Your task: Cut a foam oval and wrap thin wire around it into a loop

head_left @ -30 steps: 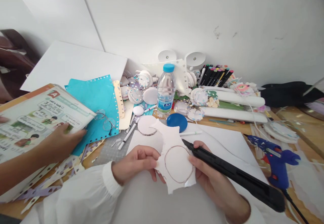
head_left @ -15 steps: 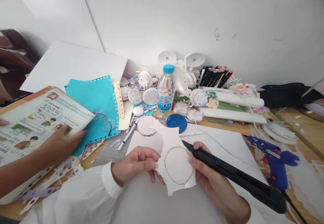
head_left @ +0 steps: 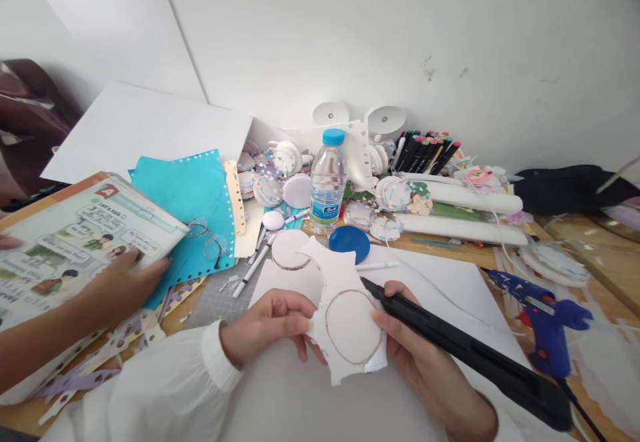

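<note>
An irregular piece of white foam board (head_left: 353, 325) with a circle drawn on it hangs between my hands, above a larger white sheet. My left hand (head_left: 275, 325) pinches its left edge between thumb and fingers. My right hand (head_left: 425, 355) is closed around a black utility knife (head_left: 465, 345), whose dark tip points up and left beside the board's upper right edge. The right thumb also presses on the board's right side. One of the board's edges is jagged, with curved cut-outs. A white disc (head_left: 291, 249) and a blue round lid (head_left: 349, 245) lie just beyond it.
A water bottle (head_left: 329, 182) stands ahead. On the right lies a blue glue gun (head_left: 537, 315) with its cord. At left, another person's hand (head_left: 107, 289) holds a textbook (head_left: 100, 235) near eyeglasses (head_left: 207, 237) on blue paper (head_left: 183, 195). Markers (head_left: 425, 152) and decorated discs line the wall.
Almost nothing differs. The rear end of the utility knife sits very slightly lower and farther right; both hands keep their hold.
</note>
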`<state>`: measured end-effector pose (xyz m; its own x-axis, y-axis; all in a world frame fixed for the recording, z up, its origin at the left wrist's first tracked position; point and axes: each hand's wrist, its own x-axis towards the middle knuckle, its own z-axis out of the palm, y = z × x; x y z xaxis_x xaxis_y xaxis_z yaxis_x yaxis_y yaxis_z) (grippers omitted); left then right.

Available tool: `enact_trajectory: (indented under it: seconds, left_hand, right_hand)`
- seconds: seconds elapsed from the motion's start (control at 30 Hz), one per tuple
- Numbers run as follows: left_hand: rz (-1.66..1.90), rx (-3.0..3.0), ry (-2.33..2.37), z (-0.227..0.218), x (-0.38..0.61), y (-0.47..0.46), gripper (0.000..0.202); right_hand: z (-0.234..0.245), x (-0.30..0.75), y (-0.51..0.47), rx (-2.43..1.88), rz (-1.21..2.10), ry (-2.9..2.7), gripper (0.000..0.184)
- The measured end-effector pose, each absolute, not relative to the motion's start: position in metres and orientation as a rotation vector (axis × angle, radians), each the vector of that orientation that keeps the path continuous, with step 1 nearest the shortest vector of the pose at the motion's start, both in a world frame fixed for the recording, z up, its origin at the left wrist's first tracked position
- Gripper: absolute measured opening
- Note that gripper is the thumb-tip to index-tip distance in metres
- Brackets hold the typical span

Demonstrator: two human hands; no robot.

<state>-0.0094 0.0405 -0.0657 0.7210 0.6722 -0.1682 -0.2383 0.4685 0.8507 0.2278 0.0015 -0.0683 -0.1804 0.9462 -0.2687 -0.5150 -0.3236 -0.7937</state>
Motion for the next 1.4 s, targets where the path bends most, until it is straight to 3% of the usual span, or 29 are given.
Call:
enact_trajectory:
  seconds: [0.73,0.93,1.1,1.3,1.4]
  left_hand:
    - [0.588,0.937,0.627,-0.066,-0.006,0.043,0.034]
    - [0.745,0.992,0.947,-0.044,-0.01,0.018,0.03]
    - [0.984,0.717,1.414,-0.03,-0.057,-0.017,0.044]
    - [1.236,0.588,1.692,-0.037,-0.092,0.003,0.053]
    - [1.372,0.594,1.597,-0.032,-0.09,0.022,0.056]
  right_hand:
    - [-0.075,0.226,0.004,-0.981,1.697,-0.765,0.032]
    - [-0.071,0.243,0.016,-1.346,1.099,-1.26,0.023]
    - [-0.072,0.259,0.026,-1.511,0.797,-1.48,0.016]
    - [-0.07,0.264,0.025,-1.655,0.438,-1.784,0.032]
    - [-0.072,0.263,0.024,-1.744,0.265,-1.858,0.041]
